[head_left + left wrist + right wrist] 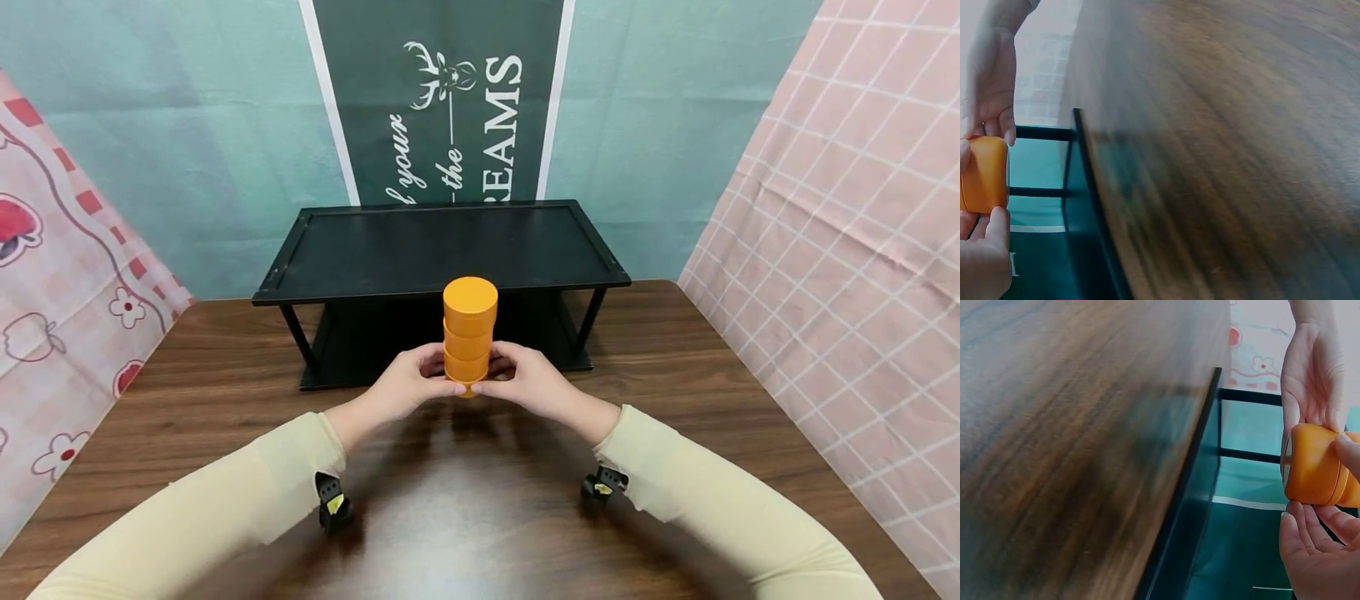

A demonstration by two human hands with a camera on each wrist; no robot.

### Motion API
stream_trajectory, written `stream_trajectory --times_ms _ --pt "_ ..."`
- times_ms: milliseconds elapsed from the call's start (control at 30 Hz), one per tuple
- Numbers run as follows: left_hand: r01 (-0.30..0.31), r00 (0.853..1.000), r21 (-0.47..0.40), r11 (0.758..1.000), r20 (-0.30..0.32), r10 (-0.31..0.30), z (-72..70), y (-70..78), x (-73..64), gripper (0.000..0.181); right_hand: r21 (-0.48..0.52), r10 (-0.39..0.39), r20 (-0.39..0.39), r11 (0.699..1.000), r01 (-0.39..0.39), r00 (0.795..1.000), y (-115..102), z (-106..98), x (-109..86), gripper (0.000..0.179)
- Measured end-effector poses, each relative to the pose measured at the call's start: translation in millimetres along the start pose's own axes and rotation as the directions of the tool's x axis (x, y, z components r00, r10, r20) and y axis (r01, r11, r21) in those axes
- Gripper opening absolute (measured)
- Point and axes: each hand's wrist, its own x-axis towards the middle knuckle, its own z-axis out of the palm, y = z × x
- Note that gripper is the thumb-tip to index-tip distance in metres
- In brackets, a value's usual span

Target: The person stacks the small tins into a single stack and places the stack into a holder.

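Observation:
A stack of several orange round containers [468, 337] stands upright, slightly uneven, in front of the black rack. My left hand [408, 375] grips its lower part from the left, and my right hand [525, 379] grips it from the right. Both thumbs lie on the near side, their tips close together. In the left wrist view, the lowest orange container [986, 175] sits between the fingers of both hands. Its pale underside rim shows in the right wrist view, apart from the tabletop, so the stack is held up. The fingers behind it are partly hidden.
A black two-tier rack [442, 250] stands behind the hands on the brown wooden table [225, 358]. Green cloth [645, 117] hangs at the back, a pink checked cloth [847, 250] on the right and a patterned cloth [75, 308] on the left.

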Motion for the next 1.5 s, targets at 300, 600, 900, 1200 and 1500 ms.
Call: stream_trajectory --times_ms 300,600,900,1200,1500 --pt "-0.037 0.999 0.015 0.999 -0.018 0.037 -4.6 21.5 7.5 0.047 -0.026 0.005 -0.026 1.000 -0.005 1.000 -17 -17 4.8 0.044" --pt "-0.073 0.997 0.015 0.997 0.005 0.073 -10.6 44.6 14.2 0.046 -0.046 -0.028 -0.038 0.999 0.026 0.999 -35 -36 8.0 0.043" --pt "-0.056 0.998 0.033 0.998 0.008 0.056 -26.8 75.2 18.2 0.046 -0.045 -0.053 -0.037 0.998 0.052 0.998 -56 -53 21.8 0.044" --pt "-0.054 0.998 0.098 0.994 0.027 0.052 -40.3 97.4 31.4 0.050 -0.060 -0.078 -0.050 0.995 0.075 0.996 -69 -70 34.1 0.045" --pt "-0.016 1.000 0.142 0.990 0.000 0.016 -55.7 98.6 54.0 0.052 -0.056 -0.043 -0.057 0.998 0.040 0.997 -61 -78 58.4 0.048"
